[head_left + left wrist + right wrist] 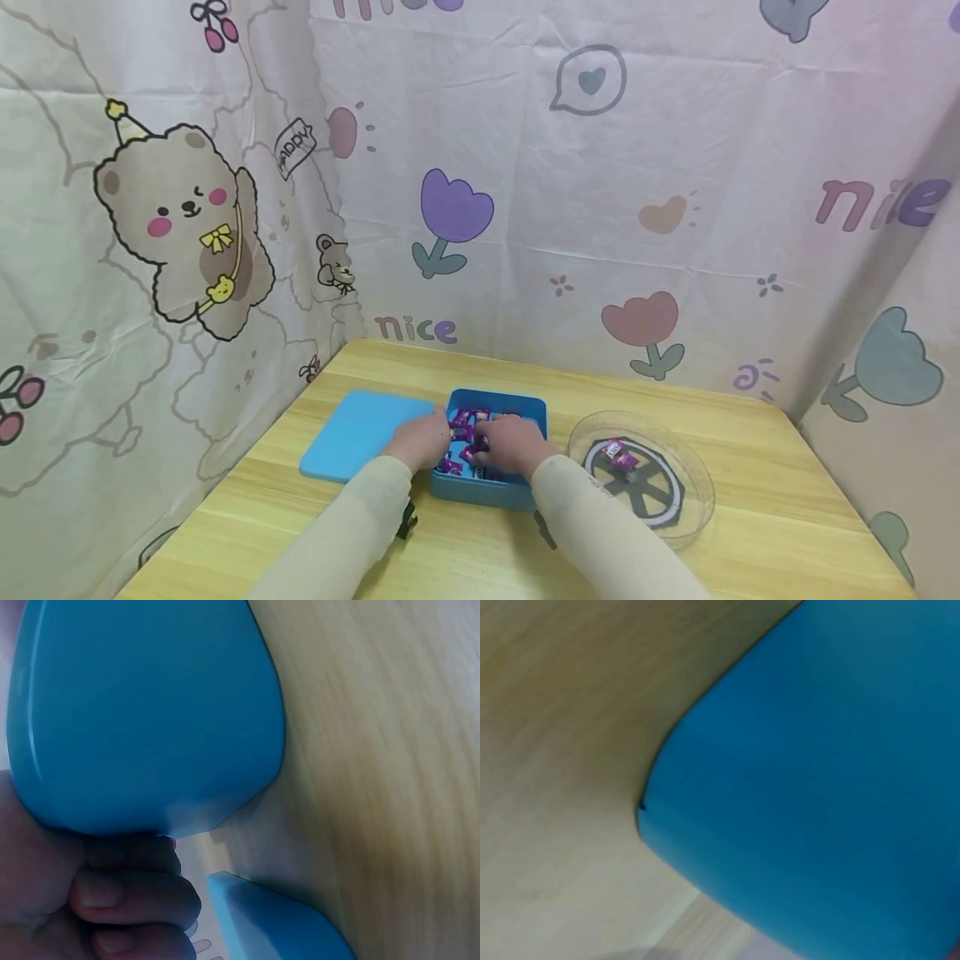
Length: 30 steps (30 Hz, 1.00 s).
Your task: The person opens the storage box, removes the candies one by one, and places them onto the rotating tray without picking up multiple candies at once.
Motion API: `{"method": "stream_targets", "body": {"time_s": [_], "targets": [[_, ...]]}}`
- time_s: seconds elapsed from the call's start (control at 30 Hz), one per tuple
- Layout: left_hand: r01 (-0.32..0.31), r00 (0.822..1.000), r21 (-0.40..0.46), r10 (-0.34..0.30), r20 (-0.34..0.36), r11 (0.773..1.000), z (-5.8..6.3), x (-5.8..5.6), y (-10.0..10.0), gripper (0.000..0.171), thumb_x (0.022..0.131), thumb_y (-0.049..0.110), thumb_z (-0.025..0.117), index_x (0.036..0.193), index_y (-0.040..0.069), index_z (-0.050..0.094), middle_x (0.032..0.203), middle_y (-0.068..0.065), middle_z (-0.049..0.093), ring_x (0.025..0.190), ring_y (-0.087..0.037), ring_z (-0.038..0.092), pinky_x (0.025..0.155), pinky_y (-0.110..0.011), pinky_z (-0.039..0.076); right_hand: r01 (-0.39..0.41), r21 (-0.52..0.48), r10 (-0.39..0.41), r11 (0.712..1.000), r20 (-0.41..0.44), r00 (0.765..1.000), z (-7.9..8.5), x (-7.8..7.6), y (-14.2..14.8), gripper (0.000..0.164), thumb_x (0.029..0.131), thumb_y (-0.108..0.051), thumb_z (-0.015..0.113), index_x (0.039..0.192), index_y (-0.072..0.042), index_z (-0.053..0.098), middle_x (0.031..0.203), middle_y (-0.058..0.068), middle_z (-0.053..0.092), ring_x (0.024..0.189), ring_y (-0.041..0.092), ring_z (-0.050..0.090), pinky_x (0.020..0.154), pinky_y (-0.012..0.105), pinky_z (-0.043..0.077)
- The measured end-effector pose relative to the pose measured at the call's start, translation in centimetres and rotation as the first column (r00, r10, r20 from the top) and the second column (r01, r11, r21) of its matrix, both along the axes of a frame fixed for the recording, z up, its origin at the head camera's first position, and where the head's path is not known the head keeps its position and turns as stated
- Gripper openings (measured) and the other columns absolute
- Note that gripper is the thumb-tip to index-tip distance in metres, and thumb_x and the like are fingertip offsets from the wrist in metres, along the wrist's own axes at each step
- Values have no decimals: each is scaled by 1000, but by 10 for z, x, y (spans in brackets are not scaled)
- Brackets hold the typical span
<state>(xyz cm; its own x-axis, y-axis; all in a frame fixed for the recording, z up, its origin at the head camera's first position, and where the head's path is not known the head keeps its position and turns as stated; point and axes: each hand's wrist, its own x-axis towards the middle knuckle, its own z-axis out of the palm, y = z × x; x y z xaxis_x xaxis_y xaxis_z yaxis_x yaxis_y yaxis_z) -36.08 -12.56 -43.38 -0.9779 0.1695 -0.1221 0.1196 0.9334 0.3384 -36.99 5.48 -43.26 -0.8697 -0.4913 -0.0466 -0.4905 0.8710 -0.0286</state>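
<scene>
Purple-wrapped candies (462, 432) are contained in a blue box (487, 493), scattered over its floor. The box's left rim is gripped by the left hand (422, 440), its fingers curled at the edge; in the left wrist view they are seen folded beside a blue wall. The right hand (516, 442) is lowered into the box over the candies, its fingers bent; whether a candy is pinched cannot be told. To the left, a flat blue lid (360, 429) is laid on the table (465, 550). To the right, more purple-wrapped candy (621, 455) is held in a clear round tray (705, 510), above a dark spoked pattern. Behind, the table is bordered by a printed cloth (525, 183).
</scene>
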Motion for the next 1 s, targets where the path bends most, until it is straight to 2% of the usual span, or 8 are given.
{"method": "stream_targets", "body": {"time_s": [0.17,0.4,0.57,0.77,0.93,1.0], "targets": [[-11,1000,2,11,-3,1000,-3,-1,0,57,107,17,46,154,-10,28,139,-25,57,97,-27,60,98,-54,49,-3,-19,3,1000,5,1000,-2,-1,0,29,91,-48,73,109,-25,71,92,-5,67,87,17,60,85,44,57],[-23,1000,16,23,4,1000,-3,-2,0,56,108,18,44,154,-9,27,143,-26,53,104,-29,60,102,-56,46,24,-51,-22,998,35,999,0,0,3,11,91,-31,78,96,-25,69,81,-8,60,78,13,54,82,38,57],[-34,999,18,34,10,999,-2,-2,1,56,108,18,43,155,-8,28,146,-25,51,114,-30,59,104,-57,44,41,-62,-38,997,48,998,2,0,8,9,91,-25,77,93,-24,68,81,-8,59,77,14,53,81,38,56],[-35,999,8,35,14,999,0,-2,3,55,108,16,43,154,-9,27,144,-26,52,112,-30,60,102,-56,46,22,-63,-21,998,14,1000,-2,-8,20,13,90,-24,77,89,-23,64,79,-7,57,75,16,52,75,35,53],[-40,999,1,40,18,999,-1,-3,3,55,108,18,43,155,-8,28,143,-25,53,109,-29,59,102,-55,47,44,-100,-42,994,26,999,4,-10,30,10,91,-23,75,91,-22,66,80,-7,58,74,15,54,72,33,54],[-41,999,5,41,19,999,-2,-3,2,55,108,19,43,154,-8,28,143,-25,52,113,-30,59,102,-56,46,51,-116,-48,992,27,998,7,-10,33,8,91,-23,74,94,-22,67,82,-7,60,75,15,54,72,33,54]]}}
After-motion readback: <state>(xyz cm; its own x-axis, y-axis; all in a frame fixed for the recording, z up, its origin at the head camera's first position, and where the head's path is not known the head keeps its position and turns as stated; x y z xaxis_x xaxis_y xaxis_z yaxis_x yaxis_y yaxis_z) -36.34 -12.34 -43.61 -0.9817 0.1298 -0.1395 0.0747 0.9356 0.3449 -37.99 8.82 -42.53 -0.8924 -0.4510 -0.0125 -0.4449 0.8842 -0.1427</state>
